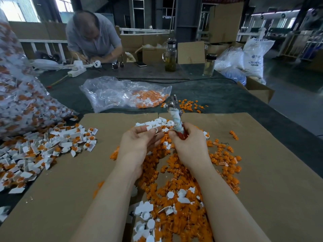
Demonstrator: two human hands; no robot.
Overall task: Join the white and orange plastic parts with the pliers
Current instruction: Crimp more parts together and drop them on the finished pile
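Note:
My right hand (187,142) grips the pliers (175,116) by their red handles, which are wrapped in white cloth, and the metal jaws point up and away. My left hand (139,138) pinches a small white plastic part (153,129) between thumb and fingertips, just left of the pliers' handles. Both hands hover above a heap of loose orange parts (188,186) on brown cardboard (272,172). Loose white parts (157,122) lie just beyond the hands, and more white parts (148,217) sit near the front edge.
A pile of joined white-and-orange pieces (43,147) covers the left side. A clear bag (122,92) of parts lies behind the cardboard and a large full bag (19,95) at far left. A person (94,35) works across the table, near two bottles (170,56).

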